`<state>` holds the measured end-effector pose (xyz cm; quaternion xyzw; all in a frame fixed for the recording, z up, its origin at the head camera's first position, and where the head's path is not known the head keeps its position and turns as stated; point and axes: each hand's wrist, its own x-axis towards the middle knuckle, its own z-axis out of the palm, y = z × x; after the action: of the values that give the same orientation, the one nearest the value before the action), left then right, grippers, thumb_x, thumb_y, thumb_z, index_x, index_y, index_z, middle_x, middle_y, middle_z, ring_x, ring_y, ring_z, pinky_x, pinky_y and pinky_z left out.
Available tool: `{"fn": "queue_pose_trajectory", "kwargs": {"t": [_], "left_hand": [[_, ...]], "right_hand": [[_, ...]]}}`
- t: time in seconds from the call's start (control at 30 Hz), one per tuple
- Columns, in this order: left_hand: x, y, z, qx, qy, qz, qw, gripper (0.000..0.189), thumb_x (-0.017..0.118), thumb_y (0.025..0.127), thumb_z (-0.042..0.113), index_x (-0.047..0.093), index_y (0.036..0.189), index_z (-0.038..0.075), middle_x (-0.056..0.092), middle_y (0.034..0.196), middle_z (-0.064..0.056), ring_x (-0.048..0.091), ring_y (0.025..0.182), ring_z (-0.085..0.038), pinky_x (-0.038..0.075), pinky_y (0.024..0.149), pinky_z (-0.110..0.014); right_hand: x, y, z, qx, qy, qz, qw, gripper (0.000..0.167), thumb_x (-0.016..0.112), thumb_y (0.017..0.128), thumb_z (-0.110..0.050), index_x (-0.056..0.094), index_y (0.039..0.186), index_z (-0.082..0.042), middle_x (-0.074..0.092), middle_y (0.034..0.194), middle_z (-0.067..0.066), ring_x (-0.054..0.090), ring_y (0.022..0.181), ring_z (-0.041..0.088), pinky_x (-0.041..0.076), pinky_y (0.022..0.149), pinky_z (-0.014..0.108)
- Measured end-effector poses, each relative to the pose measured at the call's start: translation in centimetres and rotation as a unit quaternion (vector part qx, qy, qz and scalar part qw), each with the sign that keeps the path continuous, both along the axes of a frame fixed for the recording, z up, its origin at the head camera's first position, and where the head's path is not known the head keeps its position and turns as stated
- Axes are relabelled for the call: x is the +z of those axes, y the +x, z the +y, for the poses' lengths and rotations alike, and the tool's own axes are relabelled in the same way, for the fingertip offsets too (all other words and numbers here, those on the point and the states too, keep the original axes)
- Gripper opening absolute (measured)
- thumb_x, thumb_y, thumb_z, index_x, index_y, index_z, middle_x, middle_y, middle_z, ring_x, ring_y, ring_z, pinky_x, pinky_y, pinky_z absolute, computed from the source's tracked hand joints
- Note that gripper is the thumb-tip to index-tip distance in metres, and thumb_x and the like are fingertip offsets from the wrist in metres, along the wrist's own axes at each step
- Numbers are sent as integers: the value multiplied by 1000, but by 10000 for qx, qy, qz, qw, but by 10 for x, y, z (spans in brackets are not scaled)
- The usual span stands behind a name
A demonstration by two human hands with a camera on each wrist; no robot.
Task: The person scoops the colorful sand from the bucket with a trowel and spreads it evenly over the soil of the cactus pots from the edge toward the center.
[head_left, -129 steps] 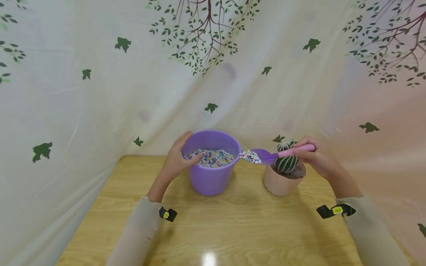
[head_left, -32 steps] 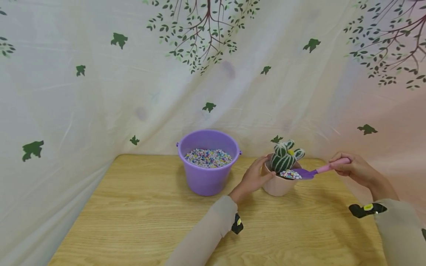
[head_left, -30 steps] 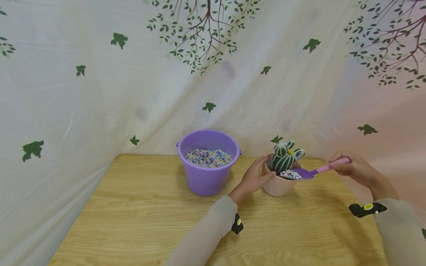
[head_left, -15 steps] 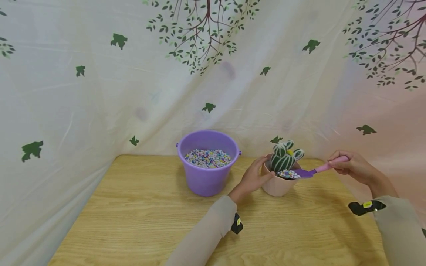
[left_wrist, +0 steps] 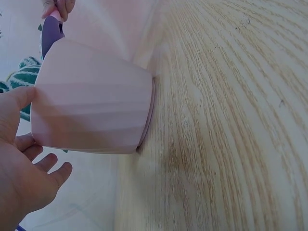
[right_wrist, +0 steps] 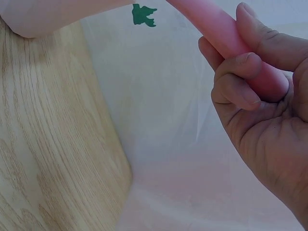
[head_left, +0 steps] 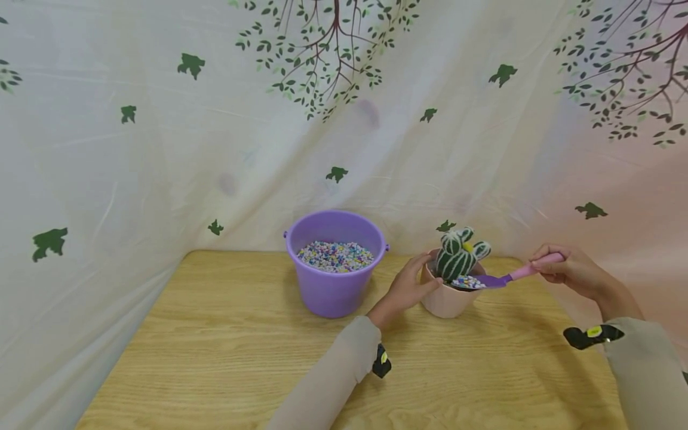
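My right hand (head_left: 572, 272) grips the pink handle of a small purple garden trowel (head_left: 491, 280); in the right wrist view the fingers curl round that handle (right_wrist: 226, 36). A heap of small multicoloured pebbles (head_left: 466, 281) lies on the blade, which is at the near rim of a pale pink flower pot (head_left: 448, 301). A striped green cactus (head_left: 455, 263) with white ridges and a yellow spot stands in the pot. My left hand (head_left: 407, 288) holds the pot by its left rim, thumb in front. In the left wrist view, the pot (left_wrist: 91, 96) rests on the wood.
A purple bucket (head_left: 329, 295), partly filled with similar pebbles (head_left: 335, 257), stands left of the pot on the wooden table (head_left: 242, 358). A pale curtain (head_left: 269, 149) printed with leaves and branches hangs right behind the table's back edge.
Since the earliest frame, my left hand has gone from the bucket to the pot. My right hand has brought the loaded trowel from the bucket's rim to the pot; lately both hands barely move.
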<state>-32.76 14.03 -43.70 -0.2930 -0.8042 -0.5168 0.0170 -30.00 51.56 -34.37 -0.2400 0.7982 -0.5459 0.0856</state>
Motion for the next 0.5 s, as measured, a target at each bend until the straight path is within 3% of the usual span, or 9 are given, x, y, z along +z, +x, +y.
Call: {"fn": "queue_pose_trajectory", "kwargs": {"t": [0.5], "left_hand": [[1, 0, -1, -20, 64, -34, 10000, 64, 66, 98, 28, 43, 154, 6, 38, 163, -13, 37, 151, -28, 33, 126, -43]], "right_hand": [[3, -6, -3, -149, 202, -160, 9996, 33, 44, 102, 8, 70, 104, -12, 50, 71, 0, 29, 64, 32, 19, 55, 45]]}}
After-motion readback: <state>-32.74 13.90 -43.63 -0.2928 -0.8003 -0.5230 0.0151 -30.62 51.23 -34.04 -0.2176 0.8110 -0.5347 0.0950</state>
